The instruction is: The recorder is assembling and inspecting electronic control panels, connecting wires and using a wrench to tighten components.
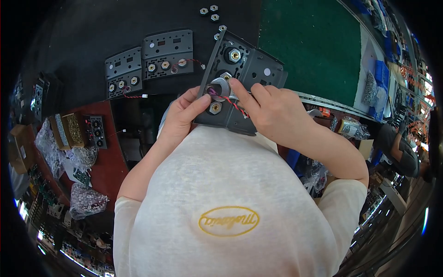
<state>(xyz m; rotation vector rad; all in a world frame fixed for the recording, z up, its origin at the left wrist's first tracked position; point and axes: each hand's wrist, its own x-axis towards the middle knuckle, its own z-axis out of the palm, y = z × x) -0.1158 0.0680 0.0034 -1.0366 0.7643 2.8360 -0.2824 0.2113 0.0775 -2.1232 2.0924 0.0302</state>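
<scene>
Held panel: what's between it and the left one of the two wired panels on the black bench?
Head view: the right wired panel, with its red wire and white connector, lies between the held panel and the left wired panel.

- On my feed I see an off-white shirt, its cloth faintly mottled.
- I make out a yellow oval emblem on it, a thin outline around slanted script.
- The left sleeve and right sleeve are short, ending near the elbows.
- Bare forearms show below.

Held panel partly behind hands, shirt cut off below
</scene>
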